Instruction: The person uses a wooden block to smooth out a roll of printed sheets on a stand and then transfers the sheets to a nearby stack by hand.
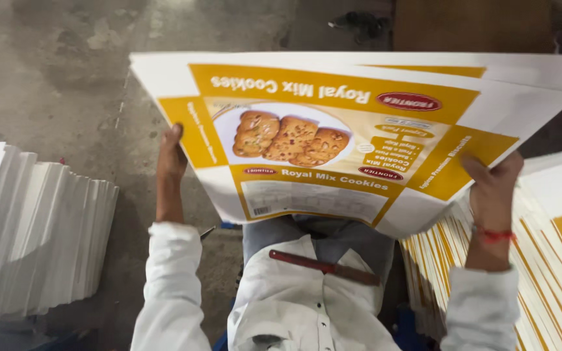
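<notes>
Head view, sheet: a large printed carton sheet [352, 130], white with yellow panels and a picture of cookies, is held up flat over the person's lap, print facing the camera and partly upside down to it. At least one more sheet edge shows behind its top right corner.
Head view, left hand: the left hand [172, 159] grips the sheet's left edge, thumb lying on the printed face and the other fingers hidden behind the card.
Head view, right hand: the right hand [492, 185], with a red thread at the wrist, pinches the lower right edge, thumb on top and fingers curled under.
Head view, lap: a red-handled blade [323, 266] lies across the white shirt, loose and untouched, just below the sheet's lower edge.
Head view, stacks: a fanned white stack [40, 227] stands on the floor to the left; a yellow-edged stack [541, 273] leans at the right, just beside the right forearm.
Head view, floor: bare grey concrete [66, 65] lies beyond.
Handling well: I judge both grips should stay on the margins so the card does not crease, the sheet kept level and square, and its lower edge lifted clear of the blade.
</notes>
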